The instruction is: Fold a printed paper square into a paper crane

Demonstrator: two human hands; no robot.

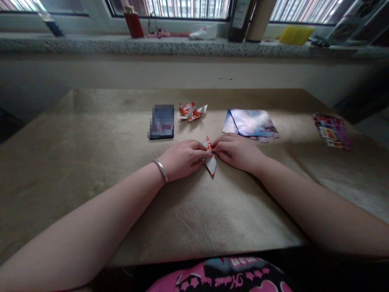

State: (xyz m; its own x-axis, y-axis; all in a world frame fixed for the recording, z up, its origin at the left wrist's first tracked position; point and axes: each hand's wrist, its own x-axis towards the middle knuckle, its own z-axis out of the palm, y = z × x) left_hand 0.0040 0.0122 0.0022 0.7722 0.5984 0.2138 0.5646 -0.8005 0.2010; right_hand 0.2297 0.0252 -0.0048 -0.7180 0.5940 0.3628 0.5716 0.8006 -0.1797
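Note:
A narrow piece of folded paper (210,165), white with red and orange print and pointed at both ends, lies on the table between my hands. My left hand (186,159), with a silver bangle at the wrist, pinches its left side. From the right, my right hand (235,151) presses its bent fingers on the paper's middle. The fingertips of both hands nearly meet there and cover the centre folds. Beyond them sit several folded paper pieces (192,112) with the same red and white print, close together.
Left of the folded pieces lies a phone (162,121). Behind my right hand rests a stack of blue and purple printed sheets (253,121). Colourful packets (332,130) lie at the far right. The window sill (182,46) holds bottles, a red lighter-like object (133,23) and a yellow item (296,35).

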